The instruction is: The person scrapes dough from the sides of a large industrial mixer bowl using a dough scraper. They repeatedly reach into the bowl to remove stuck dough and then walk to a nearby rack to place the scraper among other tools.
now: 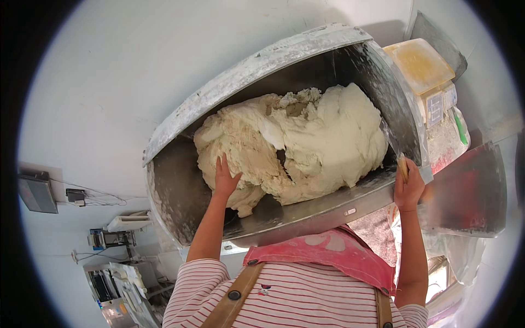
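A large mass of pale dough [336, 135] lies in a floury stainless-steel mixer trough [332, 214] in front of me. It has a ragged split near its middle, with dark gaps showing through. My left hand [226, 179] rests on the lower left lobe of the dough, fingers apart and holding nothing. At the trough's near right corner, my right hand [409, 189] grips the wooden handle [402, 168] of a knife or scraper. Its thin blade [391, 137] points up and left along the dough's right side. Where the blade's tip ends is hard to make out.
Right of the trough stands a plastic bin with a yellow lid [420, 65], above a clear container with a green strip [460, 126]. A sheet-metal panel [467, 197] flares out beside my right forearm. Machinery [110, 291] stands at lower left; a white wall [102, 94] rises behind.
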{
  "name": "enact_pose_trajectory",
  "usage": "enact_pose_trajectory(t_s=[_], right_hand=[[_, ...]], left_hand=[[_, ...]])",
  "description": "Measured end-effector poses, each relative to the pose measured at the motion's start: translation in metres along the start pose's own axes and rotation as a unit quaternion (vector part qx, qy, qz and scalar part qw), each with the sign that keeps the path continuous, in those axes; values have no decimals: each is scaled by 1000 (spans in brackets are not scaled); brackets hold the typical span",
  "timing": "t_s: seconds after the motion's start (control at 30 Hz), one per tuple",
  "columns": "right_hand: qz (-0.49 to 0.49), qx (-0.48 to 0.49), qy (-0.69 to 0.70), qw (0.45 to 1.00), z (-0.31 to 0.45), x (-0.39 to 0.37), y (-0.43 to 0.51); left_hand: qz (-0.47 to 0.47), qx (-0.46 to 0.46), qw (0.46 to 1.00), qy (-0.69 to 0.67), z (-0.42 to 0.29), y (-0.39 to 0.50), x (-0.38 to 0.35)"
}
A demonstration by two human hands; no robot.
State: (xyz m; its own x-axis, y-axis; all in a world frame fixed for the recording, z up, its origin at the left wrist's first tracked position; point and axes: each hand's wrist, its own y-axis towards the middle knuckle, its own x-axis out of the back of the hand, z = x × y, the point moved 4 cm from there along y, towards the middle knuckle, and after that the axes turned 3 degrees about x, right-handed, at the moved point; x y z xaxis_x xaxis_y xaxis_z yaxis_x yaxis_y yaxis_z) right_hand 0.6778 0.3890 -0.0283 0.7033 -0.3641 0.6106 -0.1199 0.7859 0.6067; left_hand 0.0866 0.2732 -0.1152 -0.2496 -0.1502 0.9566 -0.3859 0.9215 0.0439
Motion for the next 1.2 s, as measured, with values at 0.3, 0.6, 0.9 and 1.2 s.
enact_pose_trajectory(t_s=[0.3, 0.6, 0.9, 1.2], right_hand=[[1, -29, 6, 1000, -7, -2, -5], [11, -44, 16, 999, -6, 1, -3], [8, -17, 8, 1000, -5, 5, -2], [5, -16, 5, 1000, -5, 0, -3]], left_hand=[[-53, -168, 961, 214, -113, 55, 61], [257, -348, 883, 182, -136, -32, 10], [182, -162, 924, -293, -165, -41, 103], [58, -67, 987, -131, -139, -59, 119]])
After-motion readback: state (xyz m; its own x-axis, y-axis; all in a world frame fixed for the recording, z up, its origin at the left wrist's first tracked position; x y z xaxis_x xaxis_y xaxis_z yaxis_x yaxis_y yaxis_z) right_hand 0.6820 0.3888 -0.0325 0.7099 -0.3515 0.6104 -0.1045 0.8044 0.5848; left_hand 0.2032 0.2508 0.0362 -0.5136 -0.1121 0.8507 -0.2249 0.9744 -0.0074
